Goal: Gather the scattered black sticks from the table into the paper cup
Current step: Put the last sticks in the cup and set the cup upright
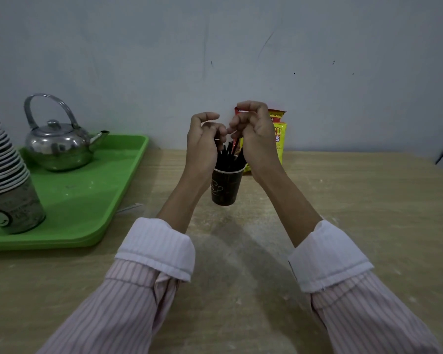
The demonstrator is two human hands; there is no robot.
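Observation:
A dark paper cup stands on the wooden table near its far edge, with several black sticks standing upright in it. Both hands hover just above the cup's rim, one on each side of the sticks. My left hand has its fingers curled in against the stick tops. The fingers of my right hand are curled too and pinch a stick that runs down into the cup. The hands hide the upper ends of the sticks. No loose sticks show on the table.
A green tray at the left holds a steel kettle and a tall stack of paper cups. Yellow and red snack packets lean against the wall behind the cup. A small pale scrap lies beside the tray.

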